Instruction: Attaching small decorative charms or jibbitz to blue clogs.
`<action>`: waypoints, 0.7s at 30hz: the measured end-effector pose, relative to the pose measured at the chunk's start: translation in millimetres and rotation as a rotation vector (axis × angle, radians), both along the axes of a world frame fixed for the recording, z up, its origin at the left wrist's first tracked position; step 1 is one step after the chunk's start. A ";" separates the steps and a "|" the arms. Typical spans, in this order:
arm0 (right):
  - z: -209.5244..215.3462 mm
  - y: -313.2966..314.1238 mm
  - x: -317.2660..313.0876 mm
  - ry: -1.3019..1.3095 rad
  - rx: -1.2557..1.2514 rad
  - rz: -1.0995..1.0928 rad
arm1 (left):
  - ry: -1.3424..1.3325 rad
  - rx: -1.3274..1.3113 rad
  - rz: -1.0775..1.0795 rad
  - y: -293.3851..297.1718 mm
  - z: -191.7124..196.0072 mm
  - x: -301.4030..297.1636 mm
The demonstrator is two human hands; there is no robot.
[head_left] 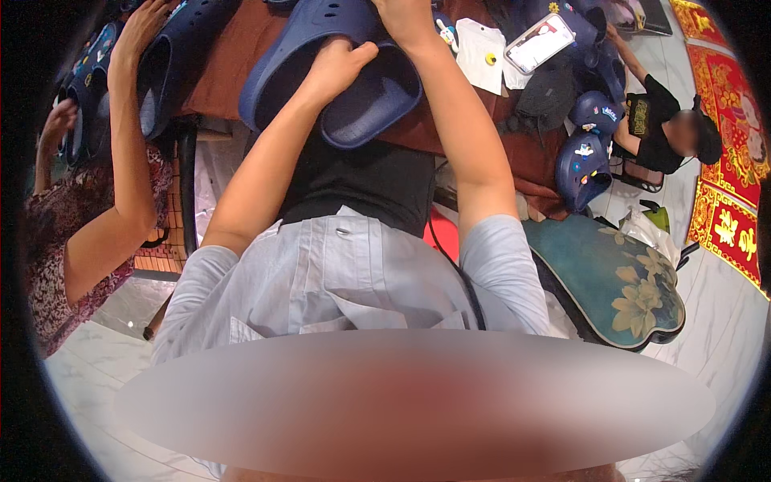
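Head view shows a dark blue clog [337, 72] lying on the table [233, 56] at about 12 o'clock, sole opening up. Left hand [337, 68] curls over the clog's rim at its middle, fingers closed on the edge. Right hand [409, 24] grips the same clog just beside it at 1 o'clock, closed on the upper rim. At 2 o'clock lie a white paper [484, 56] and a phone [540, 42], with more blue clogs [584, 157] decorated with charms at 3 o'clock. At 9 o'clock another person's arm [128, 120] reaches up to other dark clogs [165, 72].
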State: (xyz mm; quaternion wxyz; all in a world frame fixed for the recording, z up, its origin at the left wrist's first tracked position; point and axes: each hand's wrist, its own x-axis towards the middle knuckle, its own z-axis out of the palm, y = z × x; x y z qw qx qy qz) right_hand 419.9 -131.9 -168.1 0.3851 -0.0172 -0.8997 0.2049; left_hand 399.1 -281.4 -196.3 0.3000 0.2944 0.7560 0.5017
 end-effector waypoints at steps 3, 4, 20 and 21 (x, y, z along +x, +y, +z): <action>-2.3 1.0 1.5 0.003 -0.027 0.006 | 0.050 0.093 0.065 1.9 -6.8 1.4; -2.5 1.1 2.8 0.003 -0.051 0.009 | 0.015 0.057 0.053 2.0 -5.8 0.9; -0.9 4.9 1.4 -0.073 0.089 0.076 | -0.062 0.007 0.037 0.4 -6.3 -10.0; 1.0 4.6 0.3 -0.068 0.098 0.090 | -0.061 0.006 0.039 0.7 -9.7 -11.4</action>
